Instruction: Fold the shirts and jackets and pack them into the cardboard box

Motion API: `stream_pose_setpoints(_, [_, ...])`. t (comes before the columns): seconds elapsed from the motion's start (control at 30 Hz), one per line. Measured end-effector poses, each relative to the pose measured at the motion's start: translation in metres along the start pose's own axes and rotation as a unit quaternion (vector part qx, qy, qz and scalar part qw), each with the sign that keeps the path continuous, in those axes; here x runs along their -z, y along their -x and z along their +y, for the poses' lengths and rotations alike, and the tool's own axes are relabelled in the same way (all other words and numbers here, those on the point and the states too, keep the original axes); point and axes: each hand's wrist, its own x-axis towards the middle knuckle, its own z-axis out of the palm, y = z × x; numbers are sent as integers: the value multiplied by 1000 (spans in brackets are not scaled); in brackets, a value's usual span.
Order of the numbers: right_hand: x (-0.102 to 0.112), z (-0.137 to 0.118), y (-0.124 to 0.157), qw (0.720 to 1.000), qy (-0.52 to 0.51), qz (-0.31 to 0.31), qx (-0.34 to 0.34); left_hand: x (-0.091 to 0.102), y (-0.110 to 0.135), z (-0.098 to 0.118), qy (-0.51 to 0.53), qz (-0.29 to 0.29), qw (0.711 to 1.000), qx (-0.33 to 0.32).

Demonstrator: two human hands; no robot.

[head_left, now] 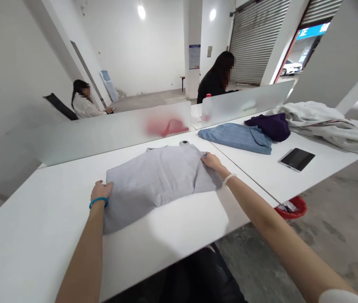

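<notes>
A light grey garment [156,176] lies folded on the white table [55,227], with soft creases across its middle and a flap at its right end. Whether it is a shirt or something else, I cannot tell. At its left edge, my left hand [101,192], with a blue band on the wrist, is closed on the cloth; part of the fingers is hidden. My right hand [212,161], wearing a pale bead bracelet, pinches the cloth near the upper right corner.
Blue denim [236,136], a dark purple cloth [270,126] and a pale garment heap [327,126] lie right, near a tablet [297,159]. Frosted dividers [116,136] line the back. A red basket [295,209] stands below. Two people [215,80] sit beyond.
</notes>
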Motion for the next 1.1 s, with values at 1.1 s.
stream_pose_setpoints(1.1, [33, 73, 153, 899, -422, -110, -30, -16, 5, 8, 475, -145, 866, 57])
